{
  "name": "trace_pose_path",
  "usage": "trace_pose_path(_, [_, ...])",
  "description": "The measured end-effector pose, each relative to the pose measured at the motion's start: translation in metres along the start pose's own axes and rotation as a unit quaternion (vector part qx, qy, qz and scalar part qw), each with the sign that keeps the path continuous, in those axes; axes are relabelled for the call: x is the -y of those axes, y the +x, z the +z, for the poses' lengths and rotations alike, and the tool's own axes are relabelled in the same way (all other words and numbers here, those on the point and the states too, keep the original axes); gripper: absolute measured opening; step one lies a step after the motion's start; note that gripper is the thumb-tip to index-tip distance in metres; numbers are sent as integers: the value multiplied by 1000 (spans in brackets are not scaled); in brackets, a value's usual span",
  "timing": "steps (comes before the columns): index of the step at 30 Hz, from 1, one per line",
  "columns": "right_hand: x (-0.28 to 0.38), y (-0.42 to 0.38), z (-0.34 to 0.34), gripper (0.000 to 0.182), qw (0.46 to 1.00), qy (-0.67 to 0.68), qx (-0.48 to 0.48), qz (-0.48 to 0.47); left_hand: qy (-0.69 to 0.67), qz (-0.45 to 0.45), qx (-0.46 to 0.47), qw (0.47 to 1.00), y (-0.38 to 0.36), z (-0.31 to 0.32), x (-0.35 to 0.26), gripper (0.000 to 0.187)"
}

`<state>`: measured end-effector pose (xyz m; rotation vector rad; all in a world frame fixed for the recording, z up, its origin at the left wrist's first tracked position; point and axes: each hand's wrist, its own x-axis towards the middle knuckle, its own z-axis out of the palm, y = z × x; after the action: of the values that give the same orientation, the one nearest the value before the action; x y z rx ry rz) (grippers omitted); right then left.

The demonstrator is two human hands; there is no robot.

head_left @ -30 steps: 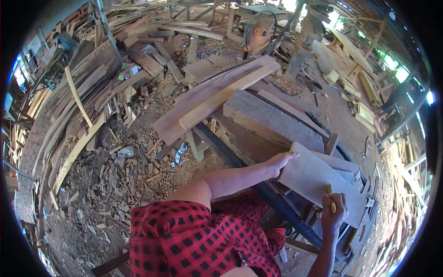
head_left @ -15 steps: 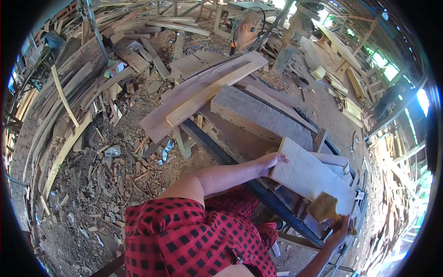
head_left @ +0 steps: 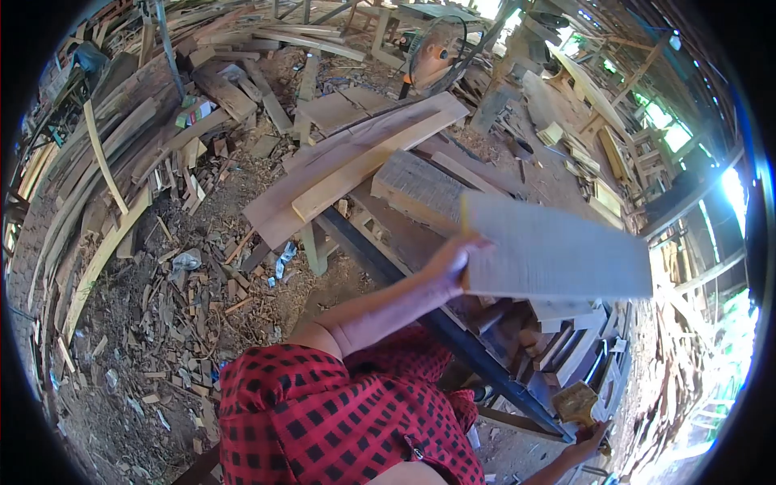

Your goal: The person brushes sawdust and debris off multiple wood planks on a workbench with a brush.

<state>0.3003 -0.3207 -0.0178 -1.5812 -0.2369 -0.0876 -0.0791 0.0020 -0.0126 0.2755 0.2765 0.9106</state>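
I can't go straight right from my left grip (head_left: 459,255): the board (head_left: 558,250) it holds walls off that side. Just beyond the grip, a thick timber block (head_left: 416,186) obstructs me, with long planks (head_left: 364,166) farther off to its upper left. Directly left of the grip I have free air above the littered ground (head_left: 259,283), though a black rail (head_left: 388,267) slants under the forearm. Between the board and my right grip (head_left: 588,443) I see a gap, crowded underneath by stacked wood pieces (head_left: 558,343); the brush (head_left: 575,400) juts into its near end. I can't judge its depth.
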Motion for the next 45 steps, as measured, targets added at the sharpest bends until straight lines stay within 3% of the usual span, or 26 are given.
trace_pose_path(4, [12,-26,29,34,999,-7,25,-20,18,161,-103,981,-27,4,-70,40])
trace_pose_path(10, [17,-42,47,24,992,8,118,-45,52,344,-108,932,-27,-51,-159,39])
trace_pose_path(14, [11,-41,48,24,993,23,106,-54,48,388,-75,917,-17,-93,-216,39])
trace_pose_path(16, [15,-46,48,24,992,25,114,-55,66,420,-119,897,-11,-114,-238,40])
trace_pose_path(26, [5,-40,49,22,993,26,96,-56,-2,416,-171,893,-7,-177,-269,37])
trace_pose_path(30, [5,-44,50,22,995,16,82,-59,24,355,-222,908,-10,-210,-277,39])
trace_pose_path(32, [11,-54,51,22,994,32,93,-46,-46,334,-340,878,-8,-218,-281,42])
trace_pose_path(36, [7,-60,50,24,995,47,87,-20,22,331,-400,854,-9,-239,-284,41])
trace_pose_path(38, [-3,-55,47,24,996,31,83,-7,179,297,-476,808,-5,-258,-290,35])
trace_pose_path(42, [-8,-54,37,25,993,-21,119,-3,296,197,-508,784,-30,-221,-284,33])
trace_pose_path(44, [-15,-52,37,26,994,-5,110,16,501,91,-540,670,-41,-215,-285,40])
trace_pose_path(45, [-14,-53,38,26,994,11,101,33,614,11,-541,575,-52,-188,-282,53])
